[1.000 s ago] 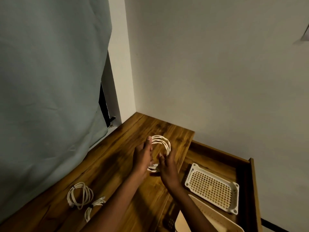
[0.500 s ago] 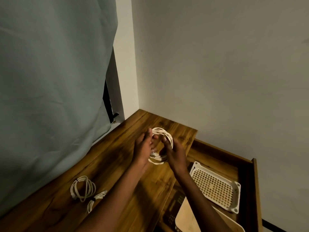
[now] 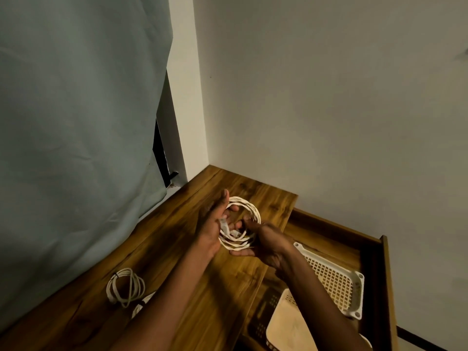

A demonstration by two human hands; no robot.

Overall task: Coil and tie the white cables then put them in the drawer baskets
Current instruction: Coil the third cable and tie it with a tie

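A coiled white cable (image 3: pixel 249 210) is held above the wooden table top (image 3: pixel 177 249) between both hands. My left hand (image 3: pixel 211 224) grips its left side, thumb up, with the plug ends against the palm. My right hand (image 3: pixel 266 243) holds the coil's lower right from underneath. A second coiled white cable (image 3: pixel 125 287), tied with a dark band, lies on the table at the lower left, with another small bundle (image 3: pixel 141 305) partly hidden behind my left forearm. In the open drawer (image 3: pixel 329 229) at right sits a white perforated basket (image 3: pixel 336 279).
A cream basket (image 3: pixel 288 325) sits in the drawer's near end, partly under my right forearm, beside a dark mesh basket (image 3: pixel 263 312). A grey-green curtain (image 3: pixel 76 122) hangs at left and a plain wall (image 3: pixel 329 97) rises behind the table.
My hands closed onto the coil and lifted it slightly. The right hand turned from beside the loop to under its lower right edge. The view shifted a little.
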